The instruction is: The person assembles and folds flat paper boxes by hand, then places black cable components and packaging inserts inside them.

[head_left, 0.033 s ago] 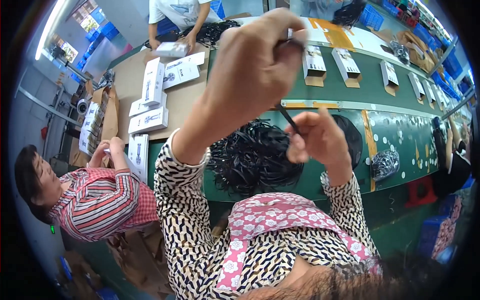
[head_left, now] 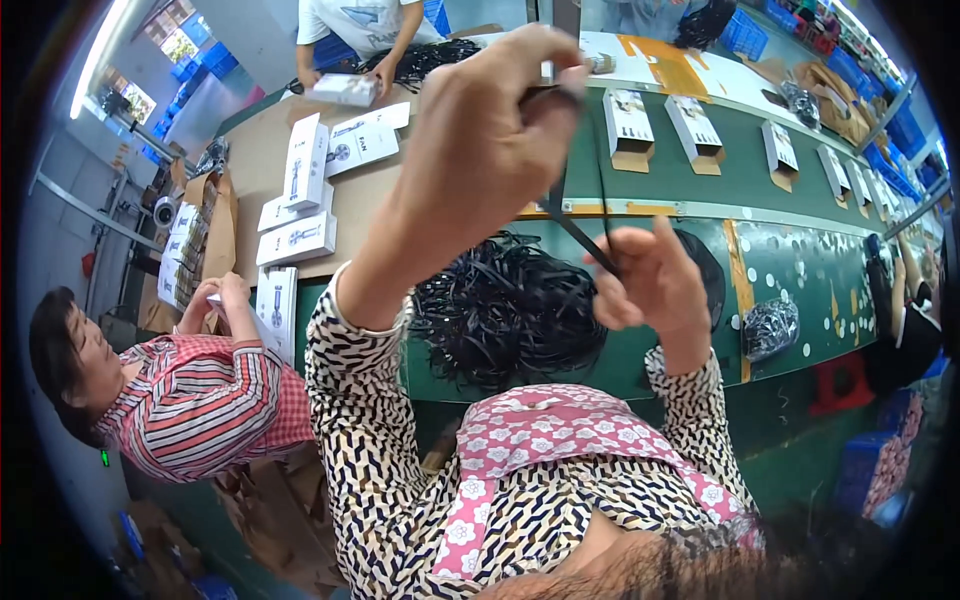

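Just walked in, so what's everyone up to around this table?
One person's raised left hand holds a black strap, which runs down to the right hand. A heap of black straps lies on the green table. Farther off, a co-worker handles a white box; more boxes lie on cardboard.

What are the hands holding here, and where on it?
A black strap: the right hand pinches it near its lower end. The left hand grips a dark piece higher up, too blurred to identify.
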Demonstrator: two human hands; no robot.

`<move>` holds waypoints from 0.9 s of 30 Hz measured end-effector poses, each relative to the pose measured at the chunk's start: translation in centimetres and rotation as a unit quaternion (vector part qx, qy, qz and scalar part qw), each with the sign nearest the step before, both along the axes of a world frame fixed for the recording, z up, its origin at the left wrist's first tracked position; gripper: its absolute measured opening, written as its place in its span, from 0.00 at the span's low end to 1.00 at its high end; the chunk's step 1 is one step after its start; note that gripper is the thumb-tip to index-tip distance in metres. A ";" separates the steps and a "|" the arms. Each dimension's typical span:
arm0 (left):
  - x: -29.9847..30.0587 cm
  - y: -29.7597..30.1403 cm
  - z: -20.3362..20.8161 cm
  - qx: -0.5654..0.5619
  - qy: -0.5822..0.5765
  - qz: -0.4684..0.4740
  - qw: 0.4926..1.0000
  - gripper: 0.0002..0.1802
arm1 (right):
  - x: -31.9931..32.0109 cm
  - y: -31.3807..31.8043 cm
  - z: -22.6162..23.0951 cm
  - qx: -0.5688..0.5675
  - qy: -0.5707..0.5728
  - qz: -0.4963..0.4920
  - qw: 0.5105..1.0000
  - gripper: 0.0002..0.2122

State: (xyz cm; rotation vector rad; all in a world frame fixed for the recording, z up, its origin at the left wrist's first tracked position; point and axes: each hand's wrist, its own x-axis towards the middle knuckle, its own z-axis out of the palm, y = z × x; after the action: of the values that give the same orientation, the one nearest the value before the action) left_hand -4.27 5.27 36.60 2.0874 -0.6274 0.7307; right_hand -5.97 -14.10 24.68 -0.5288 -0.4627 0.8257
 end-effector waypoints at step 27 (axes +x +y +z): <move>-0.8 1.5 -16.0 -0.299 0.404 -0.237 0.831 0.11 | 2.9 0.0 -2.7 -0.084 -0.247 -0.389 0.884 0.06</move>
State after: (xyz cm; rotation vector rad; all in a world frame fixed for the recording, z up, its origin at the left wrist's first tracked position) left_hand -5.08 6.81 20.63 1.3611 -0.3298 -0.2529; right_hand -3.08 -14.07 21.95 -1.0095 -0.5830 -0.0618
